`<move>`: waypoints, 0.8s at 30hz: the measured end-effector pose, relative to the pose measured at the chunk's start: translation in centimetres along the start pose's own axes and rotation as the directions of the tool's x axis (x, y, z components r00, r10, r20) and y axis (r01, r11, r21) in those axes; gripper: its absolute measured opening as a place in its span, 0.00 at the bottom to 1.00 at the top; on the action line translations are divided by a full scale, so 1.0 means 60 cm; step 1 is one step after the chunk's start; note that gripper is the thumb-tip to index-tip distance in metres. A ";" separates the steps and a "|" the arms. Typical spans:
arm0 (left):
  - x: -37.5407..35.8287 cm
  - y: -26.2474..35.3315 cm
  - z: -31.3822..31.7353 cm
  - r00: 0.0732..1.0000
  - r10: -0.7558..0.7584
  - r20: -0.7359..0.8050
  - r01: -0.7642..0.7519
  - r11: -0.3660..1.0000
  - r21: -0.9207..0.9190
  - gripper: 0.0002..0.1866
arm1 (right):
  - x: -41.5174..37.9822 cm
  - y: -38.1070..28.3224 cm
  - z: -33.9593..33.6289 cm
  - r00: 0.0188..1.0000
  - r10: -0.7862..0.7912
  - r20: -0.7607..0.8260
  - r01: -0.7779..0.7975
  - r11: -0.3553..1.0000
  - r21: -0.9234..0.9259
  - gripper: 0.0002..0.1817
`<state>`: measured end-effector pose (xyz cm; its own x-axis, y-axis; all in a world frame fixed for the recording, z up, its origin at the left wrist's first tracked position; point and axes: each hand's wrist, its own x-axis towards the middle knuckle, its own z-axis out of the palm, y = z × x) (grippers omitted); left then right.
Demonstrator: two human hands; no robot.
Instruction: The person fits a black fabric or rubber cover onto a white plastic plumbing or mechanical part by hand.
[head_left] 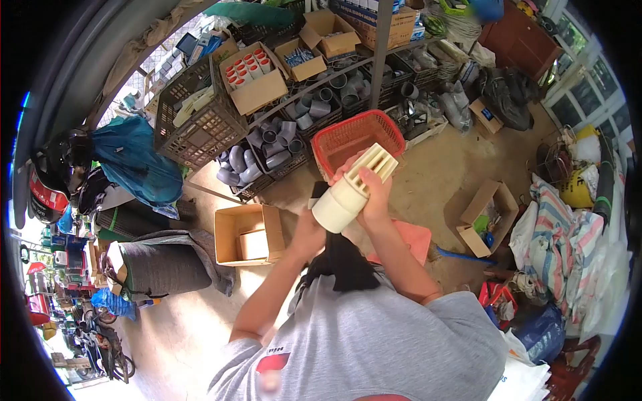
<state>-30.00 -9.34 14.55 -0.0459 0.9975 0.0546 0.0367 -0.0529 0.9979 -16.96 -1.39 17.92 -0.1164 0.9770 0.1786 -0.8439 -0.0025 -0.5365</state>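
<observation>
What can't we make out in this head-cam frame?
- Left hand: its palm and fingers are hidden behind the cream pipe fitting, so its grip is unclear.
- Right hand: its fingertips wrap behind the fitting, out of sight.
- Red basket: its near side and contents are covered by the fitting.
- Cardboard box: the inner box's label is too small to read.

1. Soft, even daylight fills the scene; the concrete floor point(435, 160) looks bright, with no hard shadows.
2. The strongest light comes from the lower left, where the open street is washed out to near white.
3. The windows point(585, 80) at upper right also glow pale.
4. A fisheye lens bends everything: shelves curve, and a black ring frames the round picture.
5. The centre is sharp; the edges smear, and the grey shirt point(361, 341) nearest the camera is slightly soft.
</observation>
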 end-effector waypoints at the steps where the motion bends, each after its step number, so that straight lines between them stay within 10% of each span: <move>1: 0.010 0.012 -0.013 1.000 -0.001 0.004 0.001 1.000 -0.001 0.15 | 0.000 0.003 -0.005 1.000 -0.003 -0.004 0.003 1.000 -0.001 0.16; 3: 0.032 0.033 -0.044 0.959 0.278 0.053 -0.237 0.683 0.691 0.22 | 0.003 0.013 -0.017 0.963 0.069 -0.261 -0.109 0.984 -0.143 0.19; 4: 0.044 0.056 -0.053 0.958 0.281 0.064 -0.246 0.682 0.689 0.22 | 0.002 0.017 -0.008 0.938 0.026 -0.346 -0.086 0.984 -0.159 0.16; 6: 0.059 0.096 -0.059 0.711 0.551 0.437 -0.600 0.149 0.786 0.29 | 0.004 0.027 -0.006 0.909 0.070 -0.410 -0.115 0.990 -0.086 0.15; 11: 0.046 0.060 -0.058 0.751 0.590 0.296 -0.559 0.330 0.760 0.28 | 0.006 0.014 -0.029 0.959 0.013 -0.283 -0.057 0.987 -0.147 0.20; 13: 0.044 0.029 -0.049 0.885 0.461 -0.063 -0.398 0.821 0.410 0.21 | 0.018 -0.012 -0.049 0.995 0.035 -0.091 -0.047 0.991 -0.129 0.26; 14: 0.036 0.005 -0.024 0.978 0.180 -0.104 -0.187 0.981 -0.057 0.16 | 0.030 -0.017 -0.056 0.991 0.066 0.120 -0.063 0.998 -0.025 0.32; 15: 0.026 -0.007 -0.007 0.979 0.182 -0.090 -0.188 0.980 -0.059 0.16 | 0.033 -0.022 -0.062 0.942 0.077 0.326 -0.104 0.992 0.067 0.38; 21: 0.006 -0.040 0.038 0.902 -0.324 0.285 0.431 0.693 -0.577 0.14 | 0.031 -0.035 -0.069 0.945 0.196 0.263 -0.226 0.970 0.089 0.19; 22: 0.022 -0.037 0.019 0.979 -0.138 0.146 0.154 0.983 -0.102 0.15 | 0.029 -0.030 -0.068 0.971 0.230 0.061 -0.237 0.958 0.162 0.17; 24: 0.052 -0.047 -0.004 0.935 0.342 0.097 -0.319 0.684 0.657 0.24 | 0.024 -0.027 -0.070 0.943 0.244 -0.227 -0.219 0.967 0.131 0.16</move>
<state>-30.48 -6.07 11.94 0.0667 0.9188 0.3890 0.6951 -0.3225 0.6426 -13.55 0.91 15.55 -0.1970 0.9690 -0.1493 -0.8591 -0.2440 -0.4499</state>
